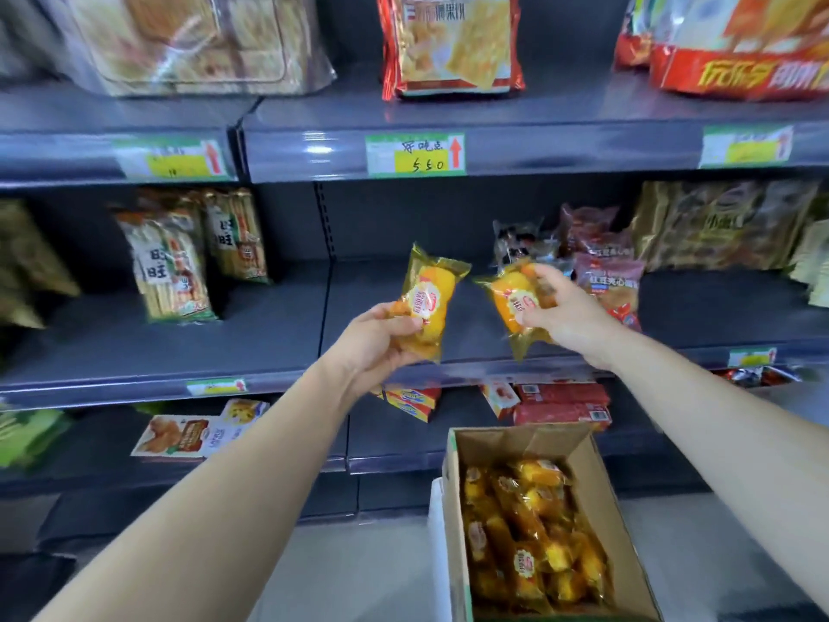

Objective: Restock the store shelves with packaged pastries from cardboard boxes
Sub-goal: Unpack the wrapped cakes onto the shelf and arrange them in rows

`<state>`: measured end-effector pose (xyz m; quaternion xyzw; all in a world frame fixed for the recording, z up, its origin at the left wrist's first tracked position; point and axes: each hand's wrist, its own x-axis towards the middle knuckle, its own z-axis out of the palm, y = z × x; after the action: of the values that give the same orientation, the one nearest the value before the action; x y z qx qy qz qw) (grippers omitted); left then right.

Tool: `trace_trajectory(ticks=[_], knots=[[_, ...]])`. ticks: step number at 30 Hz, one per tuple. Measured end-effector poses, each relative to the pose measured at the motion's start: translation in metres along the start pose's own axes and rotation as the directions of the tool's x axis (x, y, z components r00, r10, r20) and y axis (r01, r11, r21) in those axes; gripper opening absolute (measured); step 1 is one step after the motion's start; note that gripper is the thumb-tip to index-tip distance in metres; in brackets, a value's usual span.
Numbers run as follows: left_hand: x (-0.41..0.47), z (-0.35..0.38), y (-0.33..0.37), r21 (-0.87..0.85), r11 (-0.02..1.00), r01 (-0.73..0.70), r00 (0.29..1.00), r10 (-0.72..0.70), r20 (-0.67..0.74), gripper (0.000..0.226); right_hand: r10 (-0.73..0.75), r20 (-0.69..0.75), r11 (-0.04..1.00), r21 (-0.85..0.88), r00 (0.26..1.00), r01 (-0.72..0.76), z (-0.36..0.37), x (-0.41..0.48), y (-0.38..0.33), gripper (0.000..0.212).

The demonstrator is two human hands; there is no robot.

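My left hand (381,343) grips a yellow packaged pastry (430,294) by its lower end, held upright in front of the middle shelf (278,325). My right hand (569,314) holds a second yellow pastry pack (511,298), tilted, just above the same shelf's bare stretch. Below, at the lower right, an open cardboard box (601,478) holds several more of the same yellow packs (529,531).
Red pastry packs (605,280) lie on the middle shelf right of my right hand; rice cracker bags (175,267) stand to the left. The upper shelf carries large snack bags (448,42). Boxed goods (560,406) fill the lower shelf behind the cardboard box.
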<state>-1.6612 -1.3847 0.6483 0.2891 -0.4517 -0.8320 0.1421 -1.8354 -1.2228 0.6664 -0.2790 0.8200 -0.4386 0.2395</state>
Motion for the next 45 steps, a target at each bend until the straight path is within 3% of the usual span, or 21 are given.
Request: trace_trajectory(ticks=[3,7,13,17,22,26,28,33,42,44,45], knots=[[0.012,-0.008,0.003,-0.064,0.998,-0.027,0.996,0.022,-0.089,0.015,-0.002,0.038,0.999,0.048,0.999,0.0,0.006,0.019,-0.008,0.068],[0.031,-0.025,0.003,-0.123,0.991,-0.052,0.99,0.035,-0.134,0.029,-0.037,0.068,0.999,-0.011,0.997,0.038,0.024,0.042,-0.012,0.059],[0.064,-0.053,0.012,-0.133,0.99,-0.038,0.99,0.019,-0.139,0.028,-0.074,0.015,0.965,-0.25,0.997,0.075,0.049,0.089,-0.023,0.043],[0.094,-0.072,0.024,-0.227,0.974,-0.012,0.997,-0.006,-0.081,0.012,-0.044,0.009,0.953,-0.299,0.999,0.045,0.069,0.125,-0.026,0.045],[0.138,-0.103,0.039,-0.146,0.989,0.018,0.976,-0.049,-0.211,0.022,-0.046,-0.011,0.914,-0.404,0.999,0.038,0.099,0.173,-0.036,0.044],[0.169,-0.139,0.051,-0.165,0.983,-0.078,0.964,0.032,-0.262,0.009,-0.079,-0.013,0.857,-0.511,0.997,0.062,0.125,0.207,-0.042,0.042],[0.183,-0.15,0.057,-0.158,0.979,-0.131,0.957,0.083,-0.279,0.016,-0.081,-0.024,0.816,-0.576,0.996,0.052,0.135,0.222,-0.044,0.04],[0.221,-0.165,0.065,-0.095,0.993,-0.071,0.906,0.024,-0.423,0.042,-0.088,-0.09,0.724,-0.69,0.992,0.001,0.152,0.254,-0.048,0.037],[0.283,-0.166,0.056,0.067,0.993,-0.093,0.856,0.114,-0.504,0.022,-0.153,-0.146,0.632,-0.775,0.977,-0.016,0.171,0.292,-0.036,0.035],[0.289,-0.163,0.057,0.252,0.966,-0.048,0.854,0.17,-0.491,0.012,-0.183,-0.122,0.602,-0.798,0.976,0.013,0.176,0.302,-0.036,0.038],[0.294,-0.164,0.057,0.422,0.907,-0.015,0.84,0.24,-0.487,0.019,-0.19,-0.106,0.58,-0.814,0.976,0.025,0.178,0.307,-0.036,0.042]])
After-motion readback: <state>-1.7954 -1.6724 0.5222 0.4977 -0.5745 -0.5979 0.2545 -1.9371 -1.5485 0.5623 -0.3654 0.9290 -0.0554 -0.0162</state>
